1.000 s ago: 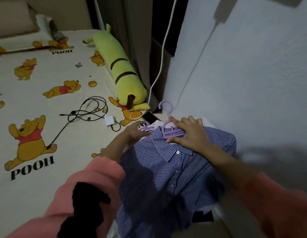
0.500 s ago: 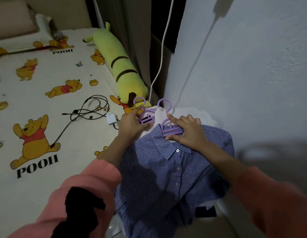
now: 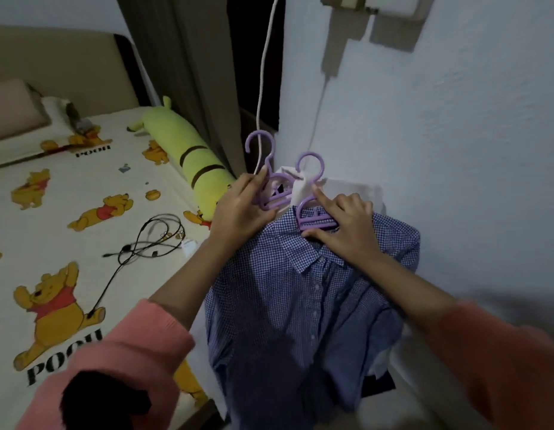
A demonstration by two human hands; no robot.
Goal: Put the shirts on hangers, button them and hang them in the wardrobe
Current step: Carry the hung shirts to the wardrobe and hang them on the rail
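I am looking down at my two hands, both in salmon-pink sleeves, working in a dim bedroom corner. My right hand grasps a purple plastic hanger at its neck, forefinger stretched up along the stem and thumb curled beneath the bar. This hanger sits inside the collar of a blue-and-white checked shirt, which hangs down from it toward me, its front placket and small pale buttons facing up. The top of the placket near the collar lies closed; lower down I cannot tell whether it is buttoned.

My left hand grasps a second purple hanger just to the left, fingers wrapped round its shoulder with the hook rising above my fingertips. A white garment lies between and behind the two hangers; it seems to belong to the left hanger, though I cannot be sure. The two hooks stand side by side, close together but apart.

A white cable hangs down from above, passing behind the left hook. To the right is a pale painted wall.

To the left lies a bed with a cream sheet printed with yellow cartoon bears. A long yellow-green plush bolster rests along its far right edge, and a tangle of black cables lies on the sheet, near my left forearm. A brown curtain hangs beyond the bolster.
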